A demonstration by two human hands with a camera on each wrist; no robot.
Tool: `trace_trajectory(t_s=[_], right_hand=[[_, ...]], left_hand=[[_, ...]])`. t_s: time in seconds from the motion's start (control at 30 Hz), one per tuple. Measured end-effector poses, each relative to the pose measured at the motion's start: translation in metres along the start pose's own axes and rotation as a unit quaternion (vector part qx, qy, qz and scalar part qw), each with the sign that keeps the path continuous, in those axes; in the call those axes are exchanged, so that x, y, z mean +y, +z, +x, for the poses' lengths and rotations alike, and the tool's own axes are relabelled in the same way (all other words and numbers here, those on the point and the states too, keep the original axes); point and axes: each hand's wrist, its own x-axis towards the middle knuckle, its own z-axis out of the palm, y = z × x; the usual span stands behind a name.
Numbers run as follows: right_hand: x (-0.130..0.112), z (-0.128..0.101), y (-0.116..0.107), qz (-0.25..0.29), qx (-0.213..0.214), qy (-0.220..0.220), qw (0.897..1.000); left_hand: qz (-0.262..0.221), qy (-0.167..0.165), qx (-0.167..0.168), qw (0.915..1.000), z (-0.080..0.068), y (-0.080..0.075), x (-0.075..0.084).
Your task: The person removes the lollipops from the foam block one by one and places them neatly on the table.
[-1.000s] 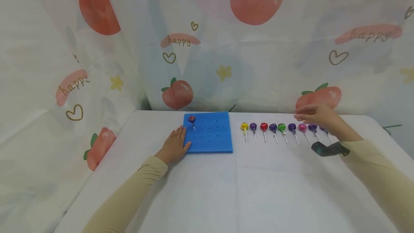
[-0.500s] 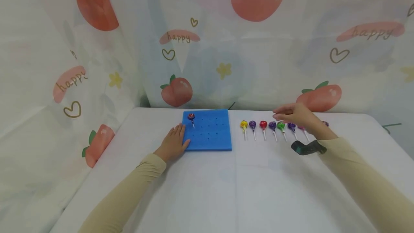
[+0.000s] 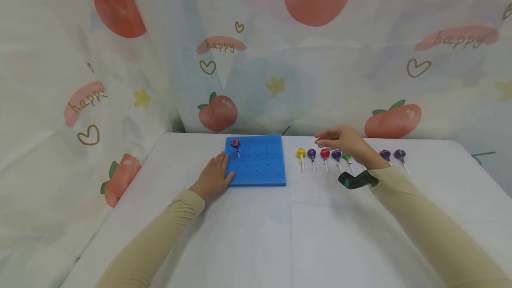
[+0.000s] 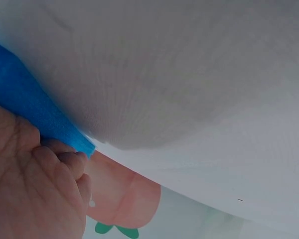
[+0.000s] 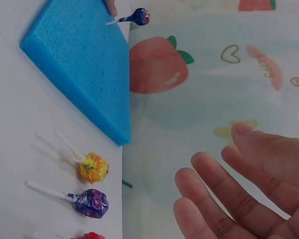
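My left hand (image 3: 212, 176) lies flat at the left edge of a blue foam board (image 3: 260, 177) dotted with small holes. One dark lollipop with a red-marked wrapper (image 3: 236, 144) stands in the board's upper left. Over a row of lollipops on the white table hovers my right hand (image 3: 344, 142), holding nothing, its fingers loosely extended in the right wrist view. The yellow lollipop (image 3: 301, 154), a purple lollipop (image 5: 91, 203) and the red lollipop (image 3: 325, 154) lie left of and below it. My right wrist and forearm hide part of the row.
Two purple lollipops, one nearer (image 3: 385, 154) and one at the row's right end (image 3: 400, 155), lie right of the right forearm. A black strap-like device (image 3: 357, 180) sits at the right wrist. A fruit-printed curtain (image 3: 320, 79) hangs behind the white table (image 3: 256, 234).
My right hand has moved left above the row, from its right end toward the red lollipop, uncovering the purple ones at the right. The left hand stays at the board.
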Motion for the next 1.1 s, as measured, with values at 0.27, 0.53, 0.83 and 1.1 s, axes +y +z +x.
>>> trace_trajectory(t_s=[0.27,0.53,0.83,1.1], right_hand=[[-0.004,0.013,0.016,0.023,-0.012,-0.027,0.999],[-0.009,0.026,0.034,0.061,-0.037,-0.045,0.996],[-0.019,0.042,0.055,0.097,-0.058,-0.047,0.992],[-0.021,0.051,0.067,0.120,-0.066,-0.062,0.989]], left_hand=[[0.010,-0.003,-0.015,0.9998,0.001,-0.001,0.001],[0.002,0.002,-0.002,1.0000,-0.002,-0.004,0.002],[-0.005,0.002,0.004,1.0000,-0.004,-0.003,0.002],[-0.006,0.007,0.012,0.9999,-0.002,0.000,0.000]])
